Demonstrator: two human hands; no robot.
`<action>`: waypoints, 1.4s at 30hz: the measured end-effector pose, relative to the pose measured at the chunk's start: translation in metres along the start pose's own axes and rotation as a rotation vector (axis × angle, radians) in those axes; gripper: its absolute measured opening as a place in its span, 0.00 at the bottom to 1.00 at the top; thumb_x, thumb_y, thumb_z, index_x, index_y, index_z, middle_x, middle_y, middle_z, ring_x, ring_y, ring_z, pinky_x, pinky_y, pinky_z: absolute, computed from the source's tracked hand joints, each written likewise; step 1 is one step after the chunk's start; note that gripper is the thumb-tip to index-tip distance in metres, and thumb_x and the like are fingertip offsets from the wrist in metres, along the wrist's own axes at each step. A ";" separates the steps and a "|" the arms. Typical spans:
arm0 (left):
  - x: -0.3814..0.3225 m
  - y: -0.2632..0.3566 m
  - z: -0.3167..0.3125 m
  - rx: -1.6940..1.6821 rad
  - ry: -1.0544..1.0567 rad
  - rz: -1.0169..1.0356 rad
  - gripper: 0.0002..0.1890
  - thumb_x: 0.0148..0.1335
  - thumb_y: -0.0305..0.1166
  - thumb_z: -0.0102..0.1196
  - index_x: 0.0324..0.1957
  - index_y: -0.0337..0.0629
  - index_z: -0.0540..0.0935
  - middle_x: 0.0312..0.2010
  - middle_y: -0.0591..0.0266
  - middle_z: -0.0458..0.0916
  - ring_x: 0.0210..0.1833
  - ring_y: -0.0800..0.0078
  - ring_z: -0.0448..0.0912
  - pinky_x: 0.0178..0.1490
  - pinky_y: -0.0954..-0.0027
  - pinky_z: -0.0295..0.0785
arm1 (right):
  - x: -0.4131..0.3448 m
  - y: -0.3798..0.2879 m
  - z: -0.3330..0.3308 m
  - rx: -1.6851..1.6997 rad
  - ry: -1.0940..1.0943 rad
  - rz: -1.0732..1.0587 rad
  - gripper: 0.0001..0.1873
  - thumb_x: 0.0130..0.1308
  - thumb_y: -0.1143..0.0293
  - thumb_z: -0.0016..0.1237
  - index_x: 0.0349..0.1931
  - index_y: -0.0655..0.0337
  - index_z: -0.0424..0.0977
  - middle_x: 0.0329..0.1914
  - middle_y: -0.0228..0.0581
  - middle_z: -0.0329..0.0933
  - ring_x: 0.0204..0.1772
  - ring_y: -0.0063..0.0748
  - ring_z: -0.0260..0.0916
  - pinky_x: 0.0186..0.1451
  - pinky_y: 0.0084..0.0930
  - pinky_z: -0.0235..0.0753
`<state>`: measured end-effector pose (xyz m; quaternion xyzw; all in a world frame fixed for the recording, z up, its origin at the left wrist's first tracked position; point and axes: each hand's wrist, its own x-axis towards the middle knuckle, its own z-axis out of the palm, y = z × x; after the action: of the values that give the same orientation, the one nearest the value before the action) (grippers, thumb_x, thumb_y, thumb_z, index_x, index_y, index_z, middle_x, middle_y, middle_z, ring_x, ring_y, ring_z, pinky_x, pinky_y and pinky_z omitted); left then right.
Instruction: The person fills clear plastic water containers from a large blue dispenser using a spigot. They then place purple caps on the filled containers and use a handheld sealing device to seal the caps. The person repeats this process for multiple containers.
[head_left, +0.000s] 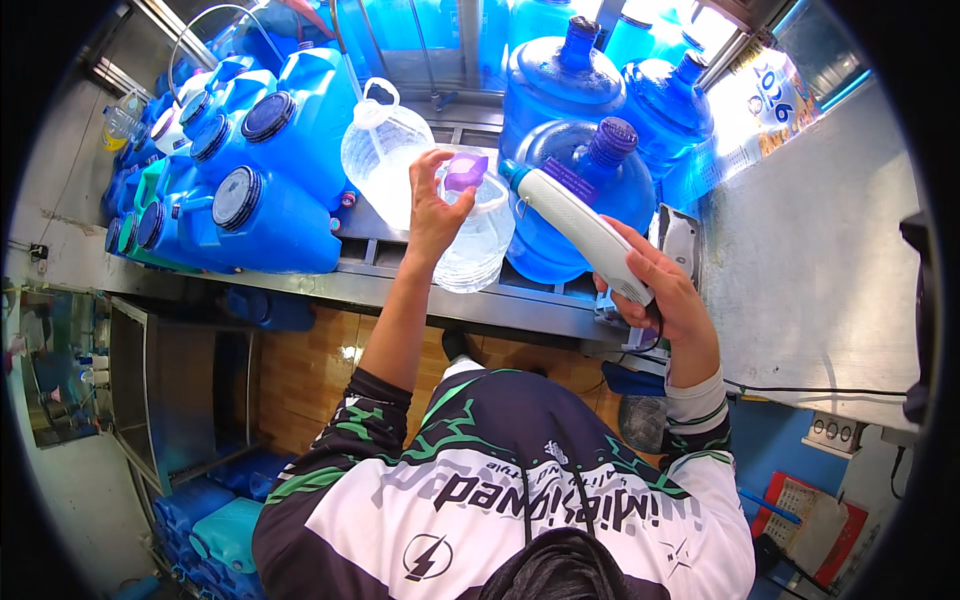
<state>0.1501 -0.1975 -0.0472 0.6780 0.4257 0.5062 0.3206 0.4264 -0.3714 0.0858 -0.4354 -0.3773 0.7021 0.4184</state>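
Observation:
My left hand (437, 210) pinches a purple plastic shrink seal (466, 172) between thumb and fingers, over the top of a clear ribbed water jug (474, 247). Whether the seal sits fully on the neck cannot be told. In my right hand (667, 285) is a white heat gun (581, 221) by its rear end. Its teal nozzle (513, 172) points left, a short gap from the seal. Behind my left hand stands a second clear jug (386, 150) with a white cap and ring handle.
Round blue water bottles (551, 247) crowd the steel counter (487, 304) at right. Blue jerrycans (289, 217) are stacked at left. The heat gun's black cord (660, 330) hangs by my right wrist. A steel surface (810, 262) lies far right.

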 end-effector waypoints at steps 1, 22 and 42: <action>0.002 0.000 0.001 0.019 0.018 0.008 0.33 0.54 0.25 0.70 0.61 0.44 0.68 0.67 0.52 0.62 0.71 0.55 0.65 0.71 0.52 0.65 | 0.003 0.000 0.000 0.007 0.002 0.012 0.36 0.77 0.53 0.45 0.77 0.58 0.50 0.39 0.45 0.76 0.20 0.12 0.63 0.17 0.10 0.61; -0.007 0.012 0.008 0.135 0.158 -0.141 0.45 0.52 0.33 0.74 0.71 0.43 0.64 0.52 0.48 0.83 0.56 0.59 0.81 0.63 0.58 0.71 | 0.026 -0.018 -0.003 -0.059 -0.042 0.158 0.34 0.76 0.53 0.47 0.76 0.53 0.53 0.35 0.39 0.77 0.20 0.13 0.63 0.16 0.13 0.65; -0.009 0.019 0.007 0.146 0.217 -0.209 0.45 0.47 0.34 0.76 0.67 0.31 0.69 0.49 0.46 0.86 0.52 0.56 0.85 0.62 0.60 0.74 | 0.030 -0.031 0.005 -0.141 -0.066 0.178 0.35 0.75 0.55 0.49 0.76 0.57 0.52 0.37 0.41 0.77 0.19 0.11 0.63 0.15 0.10 0.62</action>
<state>0.1606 -0.2141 -0.0368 0.5929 0.5617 0.5081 0.2736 0.4214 -0.3333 0.1059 -0.4722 -0.3993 0.7222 0.3099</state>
